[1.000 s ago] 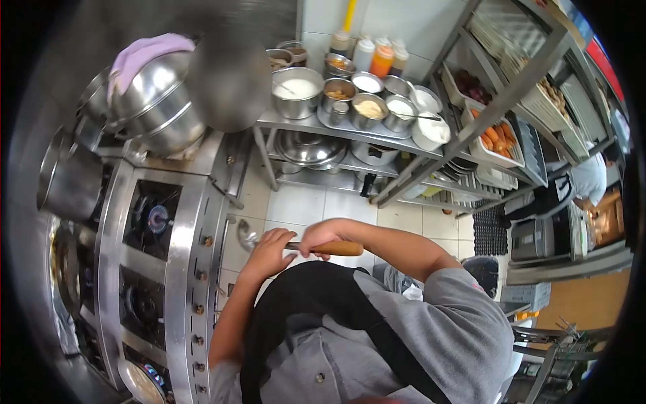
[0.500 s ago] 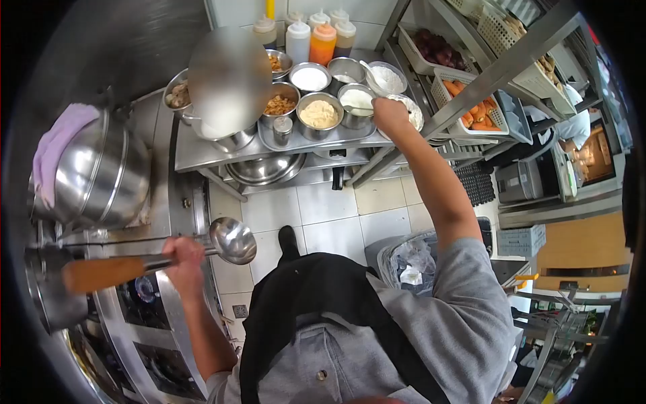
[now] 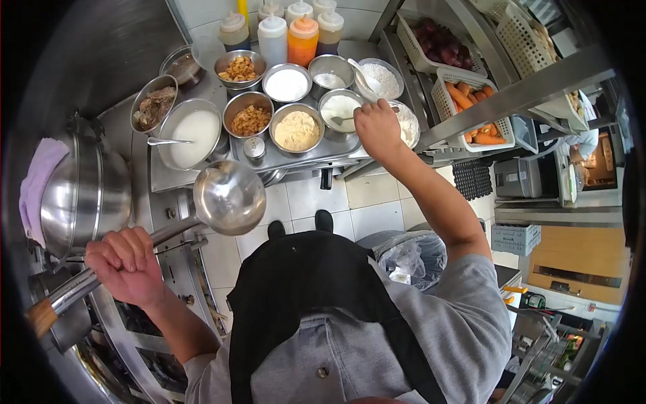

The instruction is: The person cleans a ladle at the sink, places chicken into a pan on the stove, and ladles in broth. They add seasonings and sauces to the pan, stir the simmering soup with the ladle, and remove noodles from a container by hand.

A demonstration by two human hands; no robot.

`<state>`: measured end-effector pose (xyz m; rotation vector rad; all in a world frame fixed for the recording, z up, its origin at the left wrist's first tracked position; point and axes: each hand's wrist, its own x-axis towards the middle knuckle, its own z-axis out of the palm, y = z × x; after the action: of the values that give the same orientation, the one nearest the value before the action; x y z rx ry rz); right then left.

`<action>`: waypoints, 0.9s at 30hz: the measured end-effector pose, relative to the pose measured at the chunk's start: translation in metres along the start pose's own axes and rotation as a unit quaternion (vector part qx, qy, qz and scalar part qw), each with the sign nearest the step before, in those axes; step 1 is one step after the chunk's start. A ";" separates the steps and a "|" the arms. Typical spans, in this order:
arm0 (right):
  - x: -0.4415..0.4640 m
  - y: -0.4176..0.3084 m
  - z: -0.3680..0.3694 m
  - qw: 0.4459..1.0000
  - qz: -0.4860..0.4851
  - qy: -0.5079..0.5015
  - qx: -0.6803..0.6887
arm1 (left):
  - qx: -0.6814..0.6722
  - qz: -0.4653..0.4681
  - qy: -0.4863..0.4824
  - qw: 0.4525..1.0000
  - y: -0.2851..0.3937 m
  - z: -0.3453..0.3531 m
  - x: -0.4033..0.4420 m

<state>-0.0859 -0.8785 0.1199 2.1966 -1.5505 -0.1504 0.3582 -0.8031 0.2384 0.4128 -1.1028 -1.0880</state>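
Note:
My left hand [image 3: 128,266] is wrapped around the handle of a large metal ladle [image 3: 230,197], whose wooden end points to the lower left. The ladle's round bowl is up in front of the counter edge. On the right, my right hand [image 3: 379,131] grips a small metal spoon [image 3: 342,120]. Its tip reaches into a metal container [image 3: 344,140] of white, grainy powder. Beside that stands a container [image 3: 296,149] of pale yellow powder. A white tub [image 3: 415,135] of white powder is partly hidden behind my right hand.
A pot [image 3: 217,138] of whitish liquid with a spoon stands at the counter's left, near a shaker [image 3: 254,149]. Squeeze bottles [image 3: 303,44] line the back. A shelf post [image 3: 511,87] slants across the right, before a carrot basket [image 3: 508,138]. A stove [image 3: 155,357] lies lower left.
My left hand has moved left and the ladle's bowl now looks larger and higher. The view has shifted, uncovering the whitish pot. My right hand keeps the spoon at the white powder.

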 end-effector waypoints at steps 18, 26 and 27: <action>0.007 0.072 0.014 0.944 0.129 -0.006 0.302 | 0.006 0.012 0.095 0.995 -0.100 0.113 0.025; 0.024 0.027 -0.072 0.960 0.006 0.150 0.236 | -0.046 0.027 0.040 0.998 -0.097 0.097 0.031; 0.029 0.023 -0.070 0.967 0.005 0.140 0.212 | -0.043 0.033 0.055 0.997 -0.092 0.091 0.028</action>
<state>-0.0719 -0.8904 0.1971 2.3920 -1.5374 0.5216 0.2349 -0.8491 0.2248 0.3623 -0.9629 -1.0383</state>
